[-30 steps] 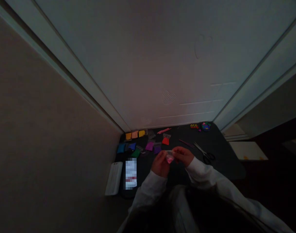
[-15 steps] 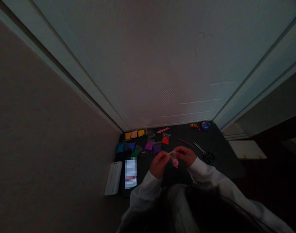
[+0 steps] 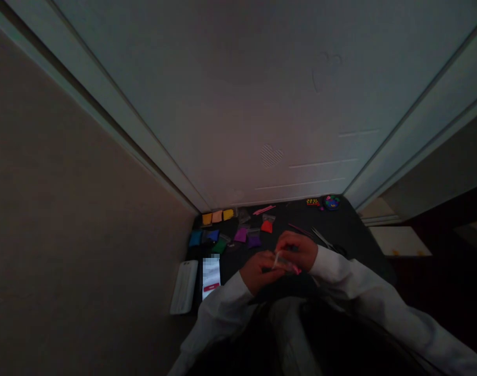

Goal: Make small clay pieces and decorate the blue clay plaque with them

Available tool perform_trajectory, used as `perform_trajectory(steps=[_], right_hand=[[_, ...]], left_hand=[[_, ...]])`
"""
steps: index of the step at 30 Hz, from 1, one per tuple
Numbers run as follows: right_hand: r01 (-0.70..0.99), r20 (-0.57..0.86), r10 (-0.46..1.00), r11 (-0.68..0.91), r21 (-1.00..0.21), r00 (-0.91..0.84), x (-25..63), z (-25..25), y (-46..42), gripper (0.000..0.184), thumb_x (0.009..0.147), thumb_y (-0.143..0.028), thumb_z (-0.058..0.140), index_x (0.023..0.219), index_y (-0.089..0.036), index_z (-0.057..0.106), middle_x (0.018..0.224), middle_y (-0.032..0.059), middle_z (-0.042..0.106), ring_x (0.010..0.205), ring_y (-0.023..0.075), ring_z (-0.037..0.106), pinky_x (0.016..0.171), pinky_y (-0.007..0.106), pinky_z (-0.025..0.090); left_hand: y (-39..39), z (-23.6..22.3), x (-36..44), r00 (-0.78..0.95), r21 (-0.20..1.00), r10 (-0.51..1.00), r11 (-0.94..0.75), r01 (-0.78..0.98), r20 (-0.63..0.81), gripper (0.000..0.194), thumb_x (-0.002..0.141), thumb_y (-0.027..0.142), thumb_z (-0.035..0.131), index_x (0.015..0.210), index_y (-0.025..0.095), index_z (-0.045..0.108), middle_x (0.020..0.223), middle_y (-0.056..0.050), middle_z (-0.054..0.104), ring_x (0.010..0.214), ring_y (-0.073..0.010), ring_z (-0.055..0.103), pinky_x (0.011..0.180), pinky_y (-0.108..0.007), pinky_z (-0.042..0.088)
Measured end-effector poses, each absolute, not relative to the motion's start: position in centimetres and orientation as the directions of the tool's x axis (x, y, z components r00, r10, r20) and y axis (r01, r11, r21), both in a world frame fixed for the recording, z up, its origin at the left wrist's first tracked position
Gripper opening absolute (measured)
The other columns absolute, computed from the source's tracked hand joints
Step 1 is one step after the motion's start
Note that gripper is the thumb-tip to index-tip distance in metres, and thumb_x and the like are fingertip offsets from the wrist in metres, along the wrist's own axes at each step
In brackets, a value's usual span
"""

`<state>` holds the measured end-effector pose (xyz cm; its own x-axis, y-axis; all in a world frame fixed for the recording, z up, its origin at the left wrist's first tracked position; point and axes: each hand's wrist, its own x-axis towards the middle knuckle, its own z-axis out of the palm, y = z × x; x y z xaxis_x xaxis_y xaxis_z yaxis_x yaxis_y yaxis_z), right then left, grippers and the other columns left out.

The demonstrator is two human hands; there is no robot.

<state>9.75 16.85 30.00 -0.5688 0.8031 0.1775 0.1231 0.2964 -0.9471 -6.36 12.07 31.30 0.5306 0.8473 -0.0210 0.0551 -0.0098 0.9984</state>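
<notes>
Between my hands is a small clear plastic bag with something pink in its far right end. My left hand pinches the bag's left edge, fingers closed. My right hand has its fingers curled over the top of the same bag. Behind them on the dark table lie small bags of coloured material: a red bag, a purple bag and a magenta bag. Partly covered by my right hand and sleeve are the scissors.
At left lie a lit phone and a white slim case. Green, blue and yellow bags stand behind. Pink sticks, a thin pink tool, a yellow-dotted red item and a round dish are near the wall.
The bag has turned from hanging down to lying sideways, its pink end now to the right. My hands have come closer together, and the left forearm now covers the phone's lower part.
</notes>
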Motion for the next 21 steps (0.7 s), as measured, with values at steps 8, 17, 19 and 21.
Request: perform_trajectory(steps=[8,17,19,21], right_hand=[[0.131,0.164,0.786,0.296,-0.946,-0.596,10.1,29.9,16.6,0.026,0.068,-0.044,0.056,0.067,-0.02,0.065,0.069,0.0024,0.053,0.064,0.0135,0.05,0.061,0.029,0.041],[0.098,-0.004,0.883,0.047,-0.994,-0.469,11.7,28.5,16.7,0.023,0.073,-0.037,0.052,0.085,-0.019,0.058,0.075,0.0019,0.057,0.068,0.013,0.053,0.064,0.027,0.041],[0.06,-0.045,0.879,-0.018,-0.998,-0.475,11.5,28.3,16.1,0.025,0.073,-0.039,0.051,0.087,-0.018,0.056,0.074,0.0022,0.058,0.066,0.0129,0.055,0.062,0.027,0.043],[0.015,-0.063,0.87,-0.064,-0.998,-0.489,11.2,28.1,15.3,0.031,0.071,-0.041,0.053,0.094,-0.019,0.053,0.081,0.0034,0.059,0.069,0.0131,0.057,0.063,0.028,0.045]], left_hand=[[11.2,30.3,-5.8,0.398,0.91,0.911,-0.25,0.33,0.106,0.015,0.065,0.029,0.061,0.077,0.03,0.069,0.078,-0.004,0.065,0.075,-0.0203,0.049,0.078,-0.031,0.025],[11.0,29.8,-6.8,0.162,0.845,0.961,-0.273,0.46,0.223,0.019,0.07,0.023,0.057,0.082,0.032,0.068,0.074,-0.003,0.067,0.069,-0.019,0.046,0.077,-0.031,0.019],[11.1,30.1,-7.2,0.156,0.807,0.954,-0.3,0.509,0.257,0.022,0.072,0.021,0.055,0.086,0.032,0.067,0.077,-0.003,0.067,0.07,-0.0187,0.047,0.077,-0.031,0.019],[11.2,30.4,-7.3,0.183,0.768,0.939,-0.343,0.54,0.291,0.027,0.074,0.019,0.051,0.093,0.033,0.064,0.077,-0.003,0.066,0.073,-0.0189,0.047,0.077,-0.032,0.019]])
